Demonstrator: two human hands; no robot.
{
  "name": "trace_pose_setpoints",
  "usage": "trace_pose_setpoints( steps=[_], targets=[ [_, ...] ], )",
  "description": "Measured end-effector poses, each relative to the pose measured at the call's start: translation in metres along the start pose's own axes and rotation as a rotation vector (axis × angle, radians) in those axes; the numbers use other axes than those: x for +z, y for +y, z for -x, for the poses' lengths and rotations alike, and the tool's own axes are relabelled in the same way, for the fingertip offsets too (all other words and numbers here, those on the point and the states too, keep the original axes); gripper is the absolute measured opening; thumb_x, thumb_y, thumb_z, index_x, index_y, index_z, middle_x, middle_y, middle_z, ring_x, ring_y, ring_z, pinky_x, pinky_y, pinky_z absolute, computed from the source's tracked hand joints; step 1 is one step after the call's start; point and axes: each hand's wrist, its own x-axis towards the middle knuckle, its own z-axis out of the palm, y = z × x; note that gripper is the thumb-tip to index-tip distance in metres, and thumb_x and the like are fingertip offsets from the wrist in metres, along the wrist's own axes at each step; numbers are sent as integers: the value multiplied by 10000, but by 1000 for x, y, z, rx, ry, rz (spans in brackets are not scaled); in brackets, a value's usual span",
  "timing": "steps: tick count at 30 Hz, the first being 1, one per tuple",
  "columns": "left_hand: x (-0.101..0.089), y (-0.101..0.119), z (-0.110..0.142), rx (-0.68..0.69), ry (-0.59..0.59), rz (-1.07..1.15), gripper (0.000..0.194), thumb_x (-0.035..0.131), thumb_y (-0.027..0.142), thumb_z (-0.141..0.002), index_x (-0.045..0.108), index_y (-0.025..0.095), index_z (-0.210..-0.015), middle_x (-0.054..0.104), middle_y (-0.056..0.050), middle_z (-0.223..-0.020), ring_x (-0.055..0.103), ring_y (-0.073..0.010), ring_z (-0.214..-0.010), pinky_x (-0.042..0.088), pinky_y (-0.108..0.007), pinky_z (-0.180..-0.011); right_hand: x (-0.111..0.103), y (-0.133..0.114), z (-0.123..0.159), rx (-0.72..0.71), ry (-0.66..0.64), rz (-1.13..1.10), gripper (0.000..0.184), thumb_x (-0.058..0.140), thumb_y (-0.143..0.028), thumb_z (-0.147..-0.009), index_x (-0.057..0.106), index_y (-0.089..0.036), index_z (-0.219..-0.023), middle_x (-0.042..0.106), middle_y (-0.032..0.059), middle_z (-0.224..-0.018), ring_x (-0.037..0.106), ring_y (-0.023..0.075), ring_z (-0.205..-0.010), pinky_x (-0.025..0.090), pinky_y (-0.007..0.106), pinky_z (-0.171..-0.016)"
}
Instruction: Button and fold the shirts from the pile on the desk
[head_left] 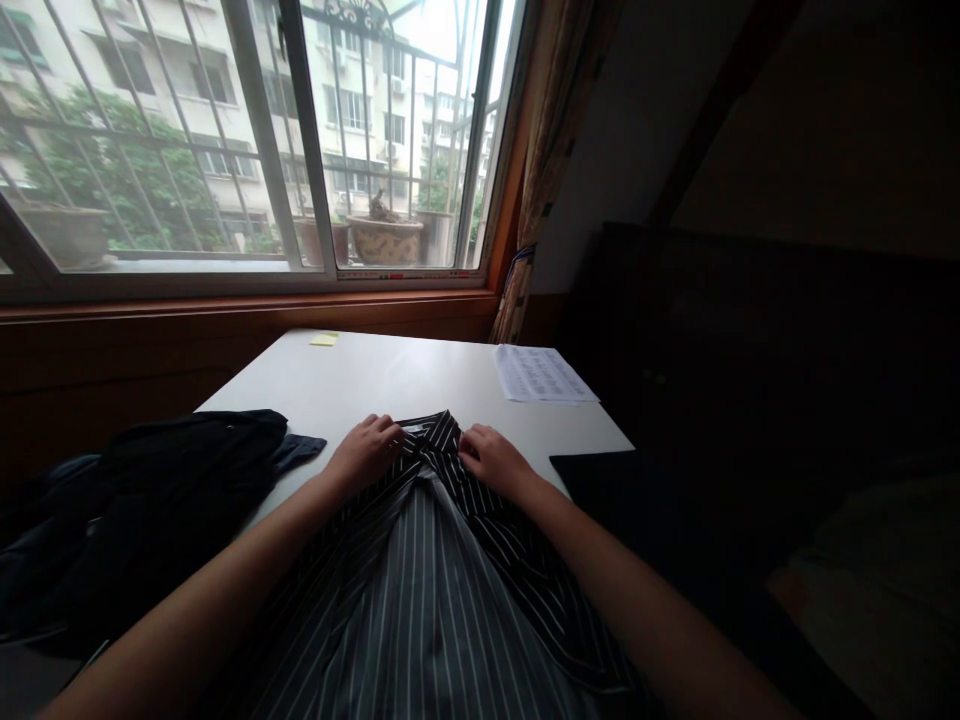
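Observation:
A black shirt with white stripes (442, 600) lies spread over the near part of the white table, its collar pointing away from me. My left hand (367, 450) grips the left side of the collar, fingers curled over the cloth. On the opposite side, my right hand (491, 458) pinches the collar's right edge. Between the two hands the collar stands slightly raised, and a small pale label shows inside it near my left fingers. The front of the shirt falls open below the collar, showing the greyer striped inside. Its lower end runs out of view toward me.
Dark clothes (150, 500) are heaped on the left edge of the white table (405, 370). Printed sheets (546, 375) lie at the far right corner, and yellow sticky notes (324, 340) at the far left. A dark cloth (622, 490) covers the right edge. Behind stands a barred window (300, 150).

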Motion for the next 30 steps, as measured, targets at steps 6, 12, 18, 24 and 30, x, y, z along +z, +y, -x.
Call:
trace_pose_setpoints(
  steps=[6,12,18,24,30],
  targets=[
    [-20,14,63,-103,-238,295,309,624,340,-898,666,229,-1184,690,-92,-1111,668,-261,-969,513,-365,-858,-16,-15,75,-83,-142,31,405,798,-305,-795,655,-258,-1171,629,66,-1170,575,250,-1076,490,376,-916],
    [-31,36,86,-180,-317,562,287,619,292,-842,705,236,-1110,719,-41,-931,670,-219,-821,507,-299,-722,-7,-19,97,1,-105,127,396,757,-309,-828,650,-267,-1206,645,74,-1187,571,278,-1092,478,415,-939],
    [-30,70,73,-185,-281,723,247,604,236,-820,722,194,-1033,700,-36,-876,645,-189,-761,486,-273,-673,9,-38,86,-39,-74,275,192,695,-292,-876,682,-230,-1058,671,98,-1107,572,291,-1054,473,400,-877],
    [-11,90,76,-157,-281,918,238,676,234,-814,704,189,-1046,712,-35,-905,656,-184,-813,503,-269,-715,6,-37,82,28,-67,195,160,551,-161,-939,675,-214,-854,679,71,-916,627,220,-893,474,323,-808],
    [-3,98,82,-48,-293,859,225,642,234,-887,684,208,-1106,724,-51,-997,675,-194,-876,513,-283,-768,-15,-25,78,86,9,-69,127,586,-167,-929,678,-207,-852,677,23,-887,637,172,-852,471,277,-800]
  ],
)
